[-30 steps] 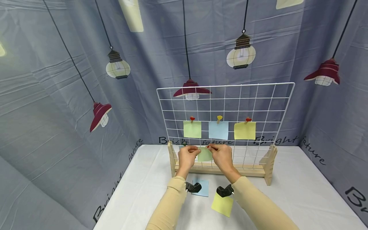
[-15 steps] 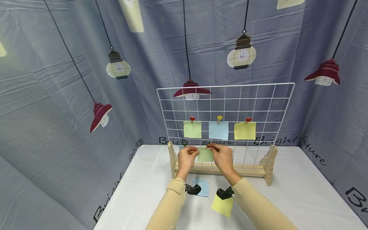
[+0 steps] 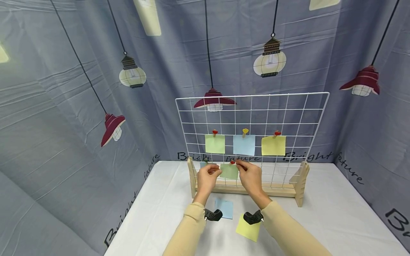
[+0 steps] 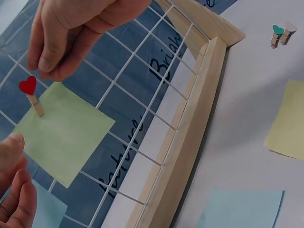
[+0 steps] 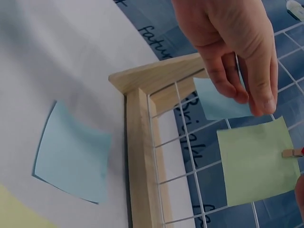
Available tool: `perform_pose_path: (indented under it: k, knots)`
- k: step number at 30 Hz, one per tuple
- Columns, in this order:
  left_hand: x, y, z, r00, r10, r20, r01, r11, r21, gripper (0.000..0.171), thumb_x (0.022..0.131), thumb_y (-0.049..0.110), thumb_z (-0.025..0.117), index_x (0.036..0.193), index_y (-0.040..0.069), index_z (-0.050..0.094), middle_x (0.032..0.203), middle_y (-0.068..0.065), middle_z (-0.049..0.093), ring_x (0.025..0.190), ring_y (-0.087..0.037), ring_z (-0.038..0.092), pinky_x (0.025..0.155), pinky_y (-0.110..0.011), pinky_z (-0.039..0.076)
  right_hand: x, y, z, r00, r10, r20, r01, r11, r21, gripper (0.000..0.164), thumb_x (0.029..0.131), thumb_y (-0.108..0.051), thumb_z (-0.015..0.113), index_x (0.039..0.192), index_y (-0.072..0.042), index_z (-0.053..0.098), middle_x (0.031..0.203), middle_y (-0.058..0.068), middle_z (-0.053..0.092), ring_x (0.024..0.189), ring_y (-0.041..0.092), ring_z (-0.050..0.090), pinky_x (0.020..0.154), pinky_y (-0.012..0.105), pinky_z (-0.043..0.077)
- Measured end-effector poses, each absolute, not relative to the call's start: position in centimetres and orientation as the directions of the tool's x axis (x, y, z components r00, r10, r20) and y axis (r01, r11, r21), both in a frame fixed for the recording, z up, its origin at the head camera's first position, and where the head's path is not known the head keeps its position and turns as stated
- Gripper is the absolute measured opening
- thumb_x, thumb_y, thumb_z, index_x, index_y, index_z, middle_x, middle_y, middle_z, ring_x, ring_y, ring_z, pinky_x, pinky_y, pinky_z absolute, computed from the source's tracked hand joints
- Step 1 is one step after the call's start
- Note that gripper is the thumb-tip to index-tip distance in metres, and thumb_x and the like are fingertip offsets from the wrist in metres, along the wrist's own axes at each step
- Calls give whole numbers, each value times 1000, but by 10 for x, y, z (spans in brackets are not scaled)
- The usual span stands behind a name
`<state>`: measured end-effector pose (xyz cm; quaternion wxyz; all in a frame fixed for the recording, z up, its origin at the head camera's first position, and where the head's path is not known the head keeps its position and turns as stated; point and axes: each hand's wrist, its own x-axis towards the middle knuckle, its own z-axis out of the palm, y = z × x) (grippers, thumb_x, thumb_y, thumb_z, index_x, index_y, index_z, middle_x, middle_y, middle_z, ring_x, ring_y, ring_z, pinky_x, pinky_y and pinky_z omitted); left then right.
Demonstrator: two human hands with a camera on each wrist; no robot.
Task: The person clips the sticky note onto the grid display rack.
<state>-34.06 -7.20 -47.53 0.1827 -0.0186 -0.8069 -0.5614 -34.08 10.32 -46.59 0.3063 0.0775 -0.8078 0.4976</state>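
Note:
A light green sticky note (image 3: pixel 229 171) hangs on the lower part of the white wire grid (image 3: pixel 266 123), under a small wooden clothespin (image 4: pixel 35 104) with a red heart. Left of the note is my left hand (image 3: pixel 206 178), its thumb and fingers loosely bent, with a small gap to the note's edge in the right wrist view. My right hand (image 3: pixel 251 178) is close by the note's upper right corner, beside the clothespin, with fingertips together and nothing visible in them. Partly behind my left hand hangs a blue sticky note (image 5: pixel 219 102).
Above hang a green note (image 3: pixel 215 144), a blue note (image 3: pixel 244 145) and a yellow note (image 3: pixel 273 145), each clipped. A blue pad (image 3: pixel 225 209) and a yellow pad (image 3: pixel 248 228) lie on the white table. Small clothespins (image 4: pixel 276 37) lie near the wooden stand (image 3: pixel 299 185).
My right hand has moved slightly right, off the red-heart clothespin, which now shows more fully. My left hand has drawn slightly left from the green note.

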Motion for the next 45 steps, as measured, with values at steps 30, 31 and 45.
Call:
perform_pose_path:
  k: [30,31,45]
  knots:
    - [-284,-88,-459,-916,151,371,401,341,850,41,89,29,82,127,14,72,127,0,72,116,-32,67,89,-30,54,-283,140,-456,-921,-12,388,-353,441,-825,36,91,-21,81,124,-7,74,117,14,76,102,29,74,80,20,57]
    - [-282,-88,-458,-914,158,373,406,345,846,41,89,29,82,127,16,72,127,0,72,116,-31,67,90,-31,54,-281,141,-456,-922,-21,386,-355,437,-826,37,91,-22,80,125,-7,74,118,14,76,103,29,74,80,20,57]
    - [-261,-96,-455,-881,270,390,468,364,806,50,89,35,82,135,29,66,135,3,67,121,-25,64,95,-36,54,-249,164,-456,-913,-101,396,-394,474,-788,49,90,-30,81,134,-11,69,132,12,71,115,33,69,95,41,58]
